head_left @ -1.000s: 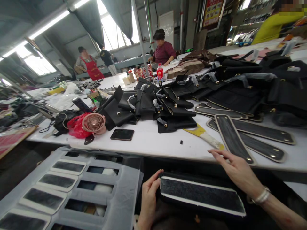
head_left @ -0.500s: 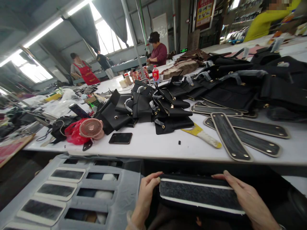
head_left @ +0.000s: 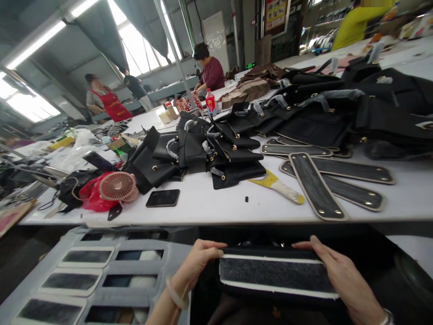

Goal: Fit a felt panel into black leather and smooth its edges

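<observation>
Low in front of me, a black handbag [head_left: 275,275] is held with its long flat base towards me. That base carries a dark rough panel edged by two white strips. My left hand [head_left: 199,264] grips its left end, thumb and forefinger closed at the top corner. At the opposite end, my right hand [head_left: 343,275] is closed around the edge, thumb along the top. The bag's far side and the fingers underneath are hidden. On the table beyond lie several dark base panels [head_left: 316,187] with pale borders and gold studs.
A white table [head_left: 209,210] spans the view, bearing black bags [head_left: 196,149], a phone [head_left: 163,198], a pink fan [head_left: 118,186], a yellow-and-white scraper [head_left: 279,186] and a red bottle [head_left: 210,103]. To my left is a grey slotted sheet [head_left: 130,289] with white-edged panels [head_left: 69,280]. Co-workers stand further back.
My view has turned slightly, so the table and its items sit further left. Both hands keep hold of the handbag, which stays almost in place; more of my left forearm shows.
</observation>
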`<action>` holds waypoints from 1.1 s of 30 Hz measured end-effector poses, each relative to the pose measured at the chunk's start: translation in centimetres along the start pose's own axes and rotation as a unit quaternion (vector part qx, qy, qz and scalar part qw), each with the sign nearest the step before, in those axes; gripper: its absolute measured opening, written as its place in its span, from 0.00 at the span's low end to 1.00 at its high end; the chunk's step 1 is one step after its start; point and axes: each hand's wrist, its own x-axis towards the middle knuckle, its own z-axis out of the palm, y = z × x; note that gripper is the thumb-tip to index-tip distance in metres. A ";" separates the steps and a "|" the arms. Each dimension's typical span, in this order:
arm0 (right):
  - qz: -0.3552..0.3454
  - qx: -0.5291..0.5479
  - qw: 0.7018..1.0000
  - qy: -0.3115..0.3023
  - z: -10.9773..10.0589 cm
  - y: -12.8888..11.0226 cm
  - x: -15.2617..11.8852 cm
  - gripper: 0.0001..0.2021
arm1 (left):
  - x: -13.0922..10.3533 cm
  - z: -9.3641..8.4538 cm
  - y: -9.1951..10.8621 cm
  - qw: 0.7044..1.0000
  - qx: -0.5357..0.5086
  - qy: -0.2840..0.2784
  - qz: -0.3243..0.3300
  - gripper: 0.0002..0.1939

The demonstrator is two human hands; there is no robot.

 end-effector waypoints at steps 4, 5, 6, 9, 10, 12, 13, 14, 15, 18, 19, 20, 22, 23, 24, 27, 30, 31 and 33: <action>0.007 -0.002 1.000 0.000 0.1 0.0 0.0 0.32 | 0.4 -0.4 0.4 0.999 0.014 -0.031 -0.016 0.19; 0.011 -0.001 1.000 0.001 0.2 0.0 0.1 0.33 | 0.4 -0.4 0.5 0.999 0.023 -0.027 -0.015 0.19; 0.017 0.000 1.000 0.004 0.2 0.1 0.1 0.33 | 0.5 -0.2 0.6 0.999 0.033 -0.022 -0.012 0.18; 0.033 0.015 0.999 0.004 0.2 0.1 0.1 0.33 | 0.5 0.4 0.7 0.997 0.072 -0.010 0.006 0.19; 0.030 0.027 0.999 0.003 0.3 0.0 0.0 0.32 | 0.5 0.6 0.7 0.996 0.086 -0.009 0.017 0.20; 0.021 0.064 0.998 -0.014 0.4 -0.3 -0.3 0.31 | 0.5 0.8 0.5 0.992 0.119 -0.006 0.045 0.21; 0.020 0.093 0.995 -0.024 0.5 -0.4 -0.4 0.31 | 0.6 0.8 0.3 0.989 0.134 -0.003 0.058 0.21; 0.028 0.129 0.991 -0.038 0.5 -0.5 -0.5 0.32 | 0.7 0.7 0.1 0.987 0.145 0.002 0.067 0.21; 0.035 0.171 0.984 -0.047 0.6 -0.6 -0.6 0.31 | 0.8 0.6 -0.2 0.987 0.144 0.006 0.070 0.21; 0.048 0.275 0.958 -0.065 0.3 -0.5 -0.5 0.31 | 1.1 0.6 -1.0 0.995 0.079 0.018 0.053 0.22; 0.049 0.296 0.951 -0.070 0.2 -0.4 -0.6 0.30 | 1.0 0.7 -1.3 0.998 0.041 0.021 0.042 0.23; 0.048 0.310 0.946 -0.077 0.1 -0.3 -0.7 0.29 | 0.9 0.8 -1.6 0.999 -0.001 0.023 0.031 0.25; 0.041 0.321 0.942 -0.087 -0.2 -0.1 -1.1 0.25 | 0.4 1.3 -2.3 0.996 -0.077 0.027 0.021 0.28; 0.031 0.313 0.945 -0.091 -0.4 0.1 -1.2 0.23 | 0.3 1.5 -2.8 0.994 -0.105 0.029 0.024 0.30; 0.015 0.297 0.950 -0.092 -0.4 0.2 -1.4 0.22 | 0.1 1.8 -3.2 0.991 -0.121 0.038 0.031 0.31; -0.045 0.232 0.968 -0.084 -0.5 0.6 -1.6 0.21 | 0.1 2.4 -4.2 0.990 -0.110 0.073 0.047 0.33; -0.090 0.182 0.978 -0.054 0.0 1.1 -1.3 0.23 | 0.1 3.0 -4.4 0.989 -0.111 0.091 0.046 0.34; -0.102 0.167 0.980 -0.043 0.1 1.3 -1.1 0.24 | 0.1 3.3 -4.3 0.988 -0.121 0.089 0.047 0.34; -0.122 0.134 0.983 -0.022 0.4 1.6 -1.0 0.26 | 0.0 3.7 -4.1 0.985 -0.130 0.095 0.057 0.33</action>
